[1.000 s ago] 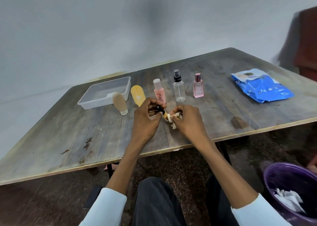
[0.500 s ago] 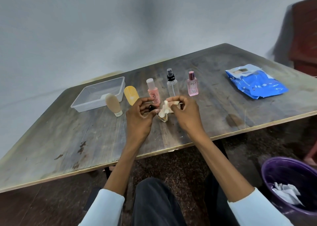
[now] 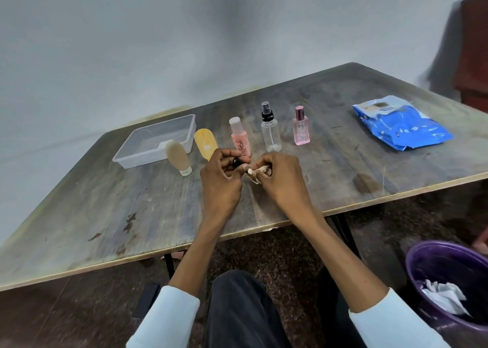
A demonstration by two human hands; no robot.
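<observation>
My left hand grips a small object with a black cap; most of it is hidden in the fingers. My right hand pinches a crumpled beige wipe against that object. Both hands hover just above the wooden table, near its front edge. Behind them stand a pink bottle with a white cap, a clear spray bottle and a small pink perfume bottle.
A clear plastic tray sits at the back left, with a beige tube and a yellow tube beside it. A blue wipes pack lies at the right. A purple bin with crumpled tissue stands on the floor at the right.
The wipe was spread out over the small object half a second ago; now it is bunched tighter in my right fingers. Both hands stay together over the same spot.
</observation>
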